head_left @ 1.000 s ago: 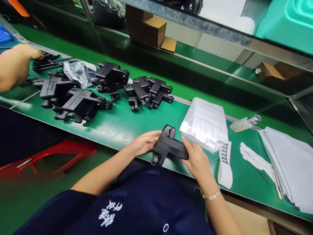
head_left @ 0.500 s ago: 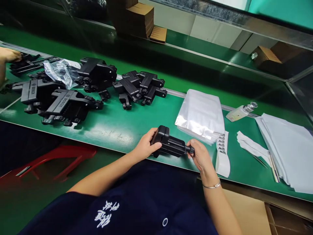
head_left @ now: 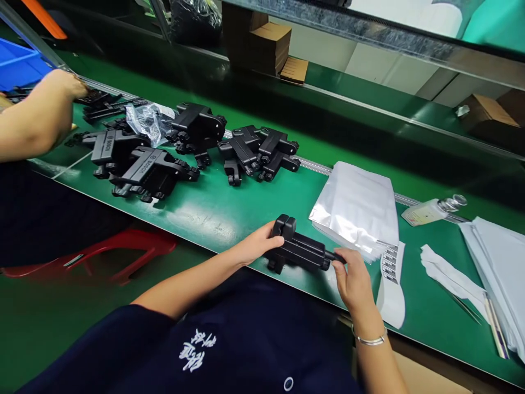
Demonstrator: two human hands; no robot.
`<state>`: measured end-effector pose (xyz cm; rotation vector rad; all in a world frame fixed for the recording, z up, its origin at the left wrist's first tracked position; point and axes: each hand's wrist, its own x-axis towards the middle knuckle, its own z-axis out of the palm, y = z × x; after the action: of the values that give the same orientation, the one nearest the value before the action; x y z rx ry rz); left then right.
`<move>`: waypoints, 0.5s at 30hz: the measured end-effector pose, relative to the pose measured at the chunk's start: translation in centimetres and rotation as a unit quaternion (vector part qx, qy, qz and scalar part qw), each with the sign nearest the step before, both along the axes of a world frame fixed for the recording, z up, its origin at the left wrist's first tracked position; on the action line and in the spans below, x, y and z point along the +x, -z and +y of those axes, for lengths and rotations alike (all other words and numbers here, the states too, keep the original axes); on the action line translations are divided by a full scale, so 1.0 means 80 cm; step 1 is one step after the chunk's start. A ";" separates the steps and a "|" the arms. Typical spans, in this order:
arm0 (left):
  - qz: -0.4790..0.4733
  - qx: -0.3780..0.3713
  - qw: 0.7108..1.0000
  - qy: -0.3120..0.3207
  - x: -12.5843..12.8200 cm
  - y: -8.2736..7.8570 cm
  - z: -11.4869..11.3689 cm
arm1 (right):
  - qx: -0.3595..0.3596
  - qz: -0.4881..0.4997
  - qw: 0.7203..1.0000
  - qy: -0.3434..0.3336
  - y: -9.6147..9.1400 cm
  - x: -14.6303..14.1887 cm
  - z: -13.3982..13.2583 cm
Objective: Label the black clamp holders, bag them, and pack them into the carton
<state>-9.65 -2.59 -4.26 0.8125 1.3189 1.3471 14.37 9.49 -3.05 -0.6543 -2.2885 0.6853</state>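
Green bench [head_left: 233, 213] across mid-frame; lower centre, left hand [head_left: 259, 244] grasps black holder [head_left: 303, 249], right hand [head_left: 353, 274] pinches its end rod [head_left: 331, 256]. I'd brace the holder, keep rod aligned.

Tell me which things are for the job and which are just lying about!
For the job, it seems:
black part, gripped by left hand and, at its rod, right hand
similar parts piled nearby

Probably just lying about:
bottle
cardboard
red stool
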 end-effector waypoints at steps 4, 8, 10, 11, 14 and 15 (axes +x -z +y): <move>0.197 0.107 0.973 0.060 -0.014 -0.008 -0.011 | -0.145 0.046 0.988 0.027 0.018 0.007 0.004; 0.348 0.209 0.909 0.096 -0.023 -0.011 -0.017 | -0.236 0.114 0.964 0.031 0.034 0.005 -0.003; 0.367 0.212 0.900 0.100 -0.025 -0.011 -0.019 | -0.220 0.131 0.966 0.035 0.038 0.003 -0.006; 0.368 0.209 0.900 0.101 -0.026 -0.011 -0.020 | -0.208 0.135 0.968 0.035 0.038 0.002 -0.008; 0.349 0.193 0.913 0.085 -0.025 -0.013 -0.024 | -0.153 0.119 0.981 0.030 0.030 0.000 -0.009; 0.329 0.177 0.925 0.071 -0.024 -0.013 -0.024 | -0.119 0.102 0.987 0.029 0.024 0.001 -0.008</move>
<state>-11.57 -4.54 -3.22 1.6873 1.4903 1.2555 14.42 8.82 -4.97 -0.7207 -2.0102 0.9614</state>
